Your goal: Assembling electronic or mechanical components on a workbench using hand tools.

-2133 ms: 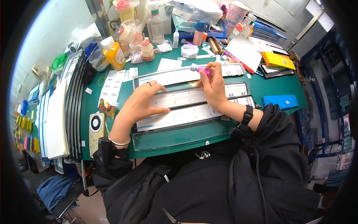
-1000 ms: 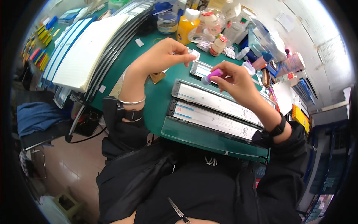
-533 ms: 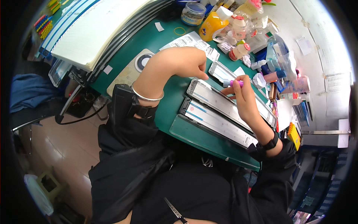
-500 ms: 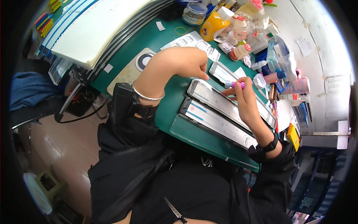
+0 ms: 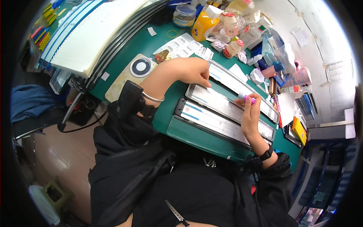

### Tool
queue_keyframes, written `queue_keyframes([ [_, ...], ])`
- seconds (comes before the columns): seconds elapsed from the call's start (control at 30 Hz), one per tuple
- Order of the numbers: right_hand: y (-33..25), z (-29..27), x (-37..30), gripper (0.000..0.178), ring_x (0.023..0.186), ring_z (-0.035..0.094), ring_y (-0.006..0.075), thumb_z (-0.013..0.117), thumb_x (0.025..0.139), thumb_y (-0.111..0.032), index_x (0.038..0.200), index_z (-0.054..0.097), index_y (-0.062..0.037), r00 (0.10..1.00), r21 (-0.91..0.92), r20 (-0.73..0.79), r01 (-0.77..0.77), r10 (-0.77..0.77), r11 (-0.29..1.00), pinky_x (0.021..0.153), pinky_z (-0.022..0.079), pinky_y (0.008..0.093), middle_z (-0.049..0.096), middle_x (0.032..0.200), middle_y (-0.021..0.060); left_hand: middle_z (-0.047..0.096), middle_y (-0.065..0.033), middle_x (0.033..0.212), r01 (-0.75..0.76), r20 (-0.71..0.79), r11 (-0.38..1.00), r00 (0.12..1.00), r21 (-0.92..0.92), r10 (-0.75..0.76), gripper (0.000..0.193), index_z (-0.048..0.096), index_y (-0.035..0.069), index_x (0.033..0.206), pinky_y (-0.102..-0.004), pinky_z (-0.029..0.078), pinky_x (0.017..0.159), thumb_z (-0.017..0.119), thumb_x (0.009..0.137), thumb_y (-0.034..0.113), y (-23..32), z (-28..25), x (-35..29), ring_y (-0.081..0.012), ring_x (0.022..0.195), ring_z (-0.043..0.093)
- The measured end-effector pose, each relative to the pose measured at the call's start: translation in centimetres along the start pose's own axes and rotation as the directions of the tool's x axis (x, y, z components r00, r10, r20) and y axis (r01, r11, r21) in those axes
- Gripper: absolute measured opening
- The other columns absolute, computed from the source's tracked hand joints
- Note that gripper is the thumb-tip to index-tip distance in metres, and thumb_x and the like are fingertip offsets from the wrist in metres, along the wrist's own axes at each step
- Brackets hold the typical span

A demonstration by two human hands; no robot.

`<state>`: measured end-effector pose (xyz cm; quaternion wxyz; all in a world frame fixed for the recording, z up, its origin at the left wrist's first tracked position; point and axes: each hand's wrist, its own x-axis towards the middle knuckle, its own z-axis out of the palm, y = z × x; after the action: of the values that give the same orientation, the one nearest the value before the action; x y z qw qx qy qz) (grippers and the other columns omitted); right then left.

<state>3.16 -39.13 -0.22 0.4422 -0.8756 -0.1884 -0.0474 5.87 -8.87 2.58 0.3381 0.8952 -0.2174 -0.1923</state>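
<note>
Three long, narrow clear plastic cases lie slanting side by side: a far case (image 5: 230, 77), a middle case (image 5: 217, 97) and a near case (image 5: 211, 120). White strips show inside them. My left hand (image 5: 193, 71), fingers curled downward, has its fingertips at the left end of the middle case; whether something small is pinched there is hidden. My right hand (image 5: 251, 119) is closed on a small pink-and-grey tube (image 5: 247, 98), tilted above the right half of the middle case. Some of the right fingers are hidden behind the tube.
Behind my left forearm are a round white-and-black disc (image 5: 141, 67) and printed sheets (image 5: 176, 47). A yellow bottle (image 5: 204, 24), a jar (image 5: 184, 16) and several small bottles crowd the back. A paper stack (image 5: 90, 36) stands left; a yellow notebook (image 5: 299, 131) lies right.
My right hand and the tube have moved rightward and nearer to me along the cases. My left hand stays at the middle case's left end. The view has shifted slightly.
</note>
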Motion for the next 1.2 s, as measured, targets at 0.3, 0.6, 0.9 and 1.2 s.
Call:
queue_keyframes([
  [0.3, 1.3, -0.9, 0.2, 0.022, 0.070, 0.065, 0.0228, 0.042, 0.110, -0.024, 0.114, 0.042, -0.0014, 0.992, -0.093, -0.129, -0.011, -0.001, 0.996, 0.069, 0.052, 0.0336, 0.064, 0.075, 0.0136, 0.075, -0.0151, 0.092, -0.103, -0.010, 0.990, 0.995, -0.092, 0.103, 0.038, 0.075, -0.002, 0.105, -0.0320, 0.051, 0.078, 0.070, 0.094, 0.034, -0.4, 0.7, 1.5, -0.0189, 0.083, 0.067],
  [0.6, 0.8, -0.2, -0.6, 0.026, 0.063, 0.060, 0.0192, 0.043, 0.110, -0.028, 0.113, 0.043, -0.0020, 0.974, -0.040, -0.226, 0.018, -0.026, 0.999, 0.062, 0.048, 0.0325, 0.060, 0.070, 0.0092, 0.073, -0.0083, 0.081, 0.020, 0.115, 0.995, 0.993, -0.094, -0.009, 0.039, 0.079, 0.002, 0.098, -0.0287, 0.050, 0.074, 0.069, 0.096, 0.040, 1.1, 0.9, 0.6, -0.0109, 0.076, 0.061],
  [0.9, 1.1, 0.1, -1.1, 0.025, 0.061, 0.058, 0.0178, 0.042, 0.110, -0.026, 0.113, 0.043, -0.0017, 0.947, -0.051, -0.288, 0.135, -0.144, 0.990, 0.061, 0.046, 0.0313, 0.058, 0.068, 0.0081, 0.072, -0.0071, 0.084, -0.061, 0.159, 0.986, 0.983, -0.157, 0.086, 0.036, 0.076, -0.001, 0.100, -0.0295, 0.049, 0.077, 0.072, 0.094, 0.034, 0.8, 1.1, 0.5, -0.0130, 0.079, 0.061],
  [1.2, 0.8, 0.2, -0.8, 0.024, 0.062, 0.057, 0.0169, 0.043, 0.110, -0.026, 0.112, 0.043, -0.0017, 0.958, -0.029, -0.269, 0.094, -0.098, 0.995, 0.061, 0.046, 0.0308, 0.058, 0.070, 0.0074, 0.067, -0.0063, 0.090, -0.069, 0.152, 0.990, 0.985, -0.124, 0.087, 0.031, 0.070, 0.004, 0.106, -0.0315, 0.046, 0.082, 0.066, 0.098, 0.034, 1.8, 2.1, 0.8, -0.0155, 0.086, 0.058],
])
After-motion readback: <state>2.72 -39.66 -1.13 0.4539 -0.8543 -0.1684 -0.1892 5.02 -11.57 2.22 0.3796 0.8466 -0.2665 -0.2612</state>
